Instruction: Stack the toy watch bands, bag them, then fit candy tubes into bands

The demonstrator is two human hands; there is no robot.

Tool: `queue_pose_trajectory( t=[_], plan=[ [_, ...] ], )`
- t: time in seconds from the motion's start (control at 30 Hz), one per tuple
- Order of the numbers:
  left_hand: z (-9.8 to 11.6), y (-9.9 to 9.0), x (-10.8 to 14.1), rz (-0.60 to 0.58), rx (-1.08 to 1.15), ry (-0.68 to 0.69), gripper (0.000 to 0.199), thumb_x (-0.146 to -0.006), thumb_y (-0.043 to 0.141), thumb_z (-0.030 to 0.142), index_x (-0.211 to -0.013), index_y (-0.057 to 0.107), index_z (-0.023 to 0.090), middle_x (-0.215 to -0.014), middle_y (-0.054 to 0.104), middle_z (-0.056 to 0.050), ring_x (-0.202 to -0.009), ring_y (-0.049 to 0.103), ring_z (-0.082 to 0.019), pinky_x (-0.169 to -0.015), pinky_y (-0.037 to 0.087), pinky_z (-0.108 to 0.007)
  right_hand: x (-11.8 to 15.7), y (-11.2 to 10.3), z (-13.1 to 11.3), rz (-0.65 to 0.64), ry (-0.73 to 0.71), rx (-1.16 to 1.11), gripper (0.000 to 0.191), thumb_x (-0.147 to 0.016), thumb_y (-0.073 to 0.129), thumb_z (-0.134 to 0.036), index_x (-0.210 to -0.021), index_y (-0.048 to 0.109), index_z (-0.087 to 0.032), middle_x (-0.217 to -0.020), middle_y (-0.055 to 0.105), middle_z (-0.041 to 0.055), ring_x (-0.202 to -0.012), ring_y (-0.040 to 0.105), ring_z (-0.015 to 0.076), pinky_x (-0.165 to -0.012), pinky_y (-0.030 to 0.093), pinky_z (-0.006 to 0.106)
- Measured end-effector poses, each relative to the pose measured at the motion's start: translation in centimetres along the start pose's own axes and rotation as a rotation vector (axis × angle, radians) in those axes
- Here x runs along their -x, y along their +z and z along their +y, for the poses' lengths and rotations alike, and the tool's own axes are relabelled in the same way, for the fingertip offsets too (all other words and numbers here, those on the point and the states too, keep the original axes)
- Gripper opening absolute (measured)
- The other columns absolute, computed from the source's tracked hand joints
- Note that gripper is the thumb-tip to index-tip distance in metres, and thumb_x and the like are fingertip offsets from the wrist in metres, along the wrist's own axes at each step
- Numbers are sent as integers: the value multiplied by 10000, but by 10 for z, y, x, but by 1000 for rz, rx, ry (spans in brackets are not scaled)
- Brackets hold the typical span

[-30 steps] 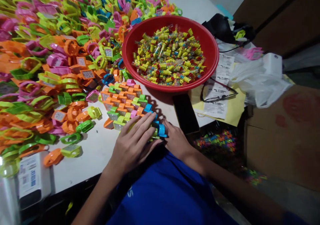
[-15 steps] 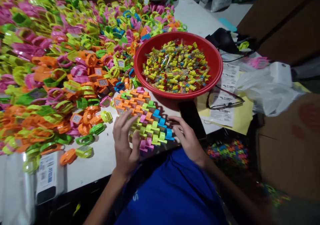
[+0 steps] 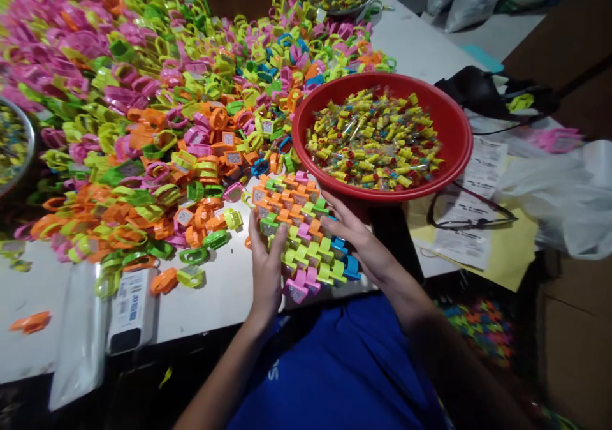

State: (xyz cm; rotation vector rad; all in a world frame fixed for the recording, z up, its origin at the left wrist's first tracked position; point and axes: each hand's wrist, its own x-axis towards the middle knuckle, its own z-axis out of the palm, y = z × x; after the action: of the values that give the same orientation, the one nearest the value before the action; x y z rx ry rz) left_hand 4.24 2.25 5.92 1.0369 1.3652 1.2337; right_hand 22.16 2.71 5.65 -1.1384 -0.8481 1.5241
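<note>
Head view: left hand (image 3: 266, 270) and right hand (image 3: 366, 245) are apart, clamped on opposite sides of a block of interlocked plastic rings (image 3: 306, 245) at the near edge of the white table (image 3: 224, 309). Red plastic bowl (image 3: 466, 143) of clear-wrapped yellow tubes (image 3: 373, 143) sits just far of the block. Loose plastic rings (image 3: 143, 130) heap left; eyeglasses (image 3: 471, 216) lie right on printed papers (image 3: 473, 203).

A royal-blue shirt (image 3: 329, 366) with small white lettering (image 3: 273, 370) on its front covers the torso; the left hand (image 3: 266, 270), right hand (image 3: 356, 242) and forearms (image 3: 224, 379) are bare
</note>
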Motion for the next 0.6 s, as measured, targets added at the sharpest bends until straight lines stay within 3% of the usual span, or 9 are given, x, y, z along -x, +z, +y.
queue_pose_trajectory(
  t=[0.17,0.3,0.37,0.47,0.6],
  plan=[
    [0,1,0,-21,41,-45,836,-961,728,600,-1674,336,407,-1800,292,3,-1677,254,-307,-1352,321,-482,-3,11,-6,-86,8,38,691,-950,774,-485,-1587,519,-404,-1605,603,-22,-1517,534,291,-1315,375,525],
    [6,1,2,-34,52,-85,837,-974,726,562,-1684,317,388,-1827,210,14,-1694,197,-260,-1384,217,-437,-1,10,-4,-89,9,51,666,-976,741,-498,-1596,508,-421,-1638,566,-52,-1580,452,274,-1345,321,514],
    [9,0,-1,-23,69,-101,805,-983,704,575,-1674,338,383,-1827,212,9,-1692,202,-271,-1378,232,-437,-1,6,-5,-103,40,40,712,-961,757,-528,-1613,486,-432,-1674,517,-63,-1623,374,273,-1354,301,518],
    [10,-2,-17,-2,121,-103,737,-1001,655,608,-1650,377,397,-1824,224,19,-1690,212,-276,-1367,255,-442,-7,4,-10,-60,66,-13,722,-953,754,-584,-1608,496,-426,-1698,479,-69,-1639,336,265,-1360,285,499],
    [10,-1,-45,-49,184,-92,709,-1003,657,581,-1637,398,399,-1804,286,25,-1673,271,-247,-1357,269,-415,-22,12,-20,-39,74,-148,671,-963,743,-552,-1582,542,-388,-1639,563,-40,-1563,474,294,-1327,362,505]
  ],
)
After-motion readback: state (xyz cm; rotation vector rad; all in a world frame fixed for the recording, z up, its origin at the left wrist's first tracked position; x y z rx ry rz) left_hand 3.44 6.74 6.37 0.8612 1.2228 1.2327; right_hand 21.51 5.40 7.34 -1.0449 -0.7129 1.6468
